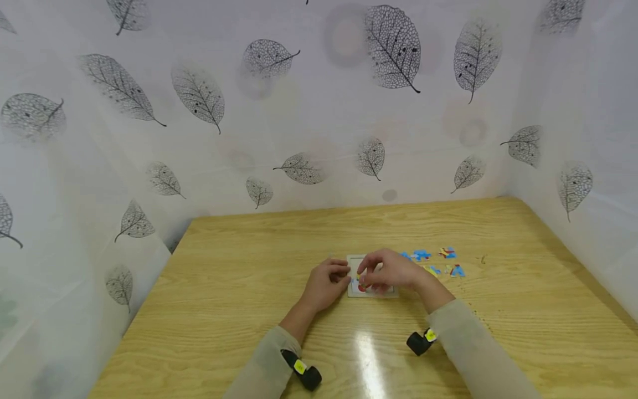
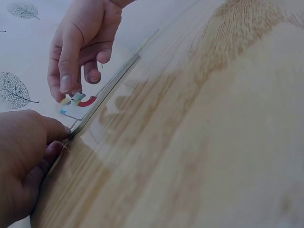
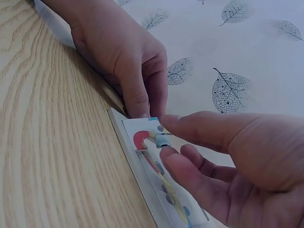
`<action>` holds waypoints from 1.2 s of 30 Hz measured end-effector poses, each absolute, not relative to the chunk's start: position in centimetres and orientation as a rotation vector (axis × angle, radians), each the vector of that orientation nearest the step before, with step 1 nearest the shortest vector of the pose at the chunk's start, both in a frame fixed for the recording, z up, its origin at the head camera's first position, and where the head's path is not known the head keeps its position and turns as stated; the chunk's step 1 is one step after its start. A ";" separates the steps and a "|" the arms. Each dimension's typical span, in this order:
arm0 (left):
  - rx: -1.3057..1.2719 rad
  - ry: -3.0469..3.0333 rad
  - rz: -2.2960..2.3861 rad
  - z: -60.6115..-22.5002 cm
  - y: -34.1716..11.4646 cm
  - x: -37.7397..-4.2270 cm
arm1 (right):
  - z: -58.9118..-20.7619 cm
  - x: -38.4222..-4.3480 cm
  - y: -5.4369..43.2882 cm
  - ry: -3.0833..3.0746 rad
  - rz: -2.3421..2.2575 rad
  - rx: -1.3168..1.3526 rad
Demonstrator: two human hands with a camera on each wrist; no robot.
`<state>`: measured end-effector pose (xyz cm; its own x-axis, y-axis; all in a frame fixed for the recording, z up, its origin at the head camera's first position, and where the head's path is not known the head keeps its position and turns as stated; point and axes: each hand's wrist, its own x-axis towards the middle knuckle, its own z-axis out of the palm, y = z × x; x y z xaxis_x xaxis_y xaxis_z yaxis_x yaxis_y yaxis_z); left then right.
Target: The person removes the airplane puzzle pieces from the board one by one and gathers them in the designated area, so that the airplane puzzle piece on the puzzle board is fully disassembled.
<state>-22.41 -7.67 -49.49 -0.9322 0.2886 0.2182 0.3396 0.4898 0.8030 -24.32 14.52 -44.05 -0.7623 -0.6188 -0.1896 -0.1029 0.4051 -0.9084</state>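
A shallow puzzle board (image 1: 353, 258) with a pale frame lies on the table, partly hidden under the right hand. My left hand (image 1: 324, 282) grips its left edge; in the left wrist view the thumb (image 2: 58, 129) is at the corner and a finger just below. Over the board, my right hand (image 1: 391, 270) pinches a small pale-blue jigsaw piece (image 3: 163, 140) between thumb and forefinger. The right wrist view shows a printed picture with a red curved shape (image 3: 139, 139) and yellow and blue parts on the board.
Loose jigsaw pieces in blue, yellow and red lie right of the board, among them a blue one (image 1: 422, 255) and a blue-and-red one (image 1: 456, 271). Leaf-patterned curtains (image 1: 319, 122) surround the wooden table (image 1: 239, 260) at the back and sides.
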 end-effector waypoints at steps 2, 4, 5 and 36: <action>-0.560 -2.661 -1.456 -49.5 -7.7 -22.4 | -44.0 -24.4 14.4 2.200 -1.348 -0.640; -0.562 -2.655 -1.459 -49.5 -7.6 -22.4 | -44.0 -24.4 14.4 2.229 -1.345 -0.653; -0.561 -2.653 -1.463 -49.5 -7.6 -22.4 | -44.0 -24.4 14.3 2.242 -1.339 -0.658; -0.507 -2.694 -1.457 -49.3 -7.5 -22.2 | -44.8 -26.2 19.7 1.992 -1.345 -0.576</action>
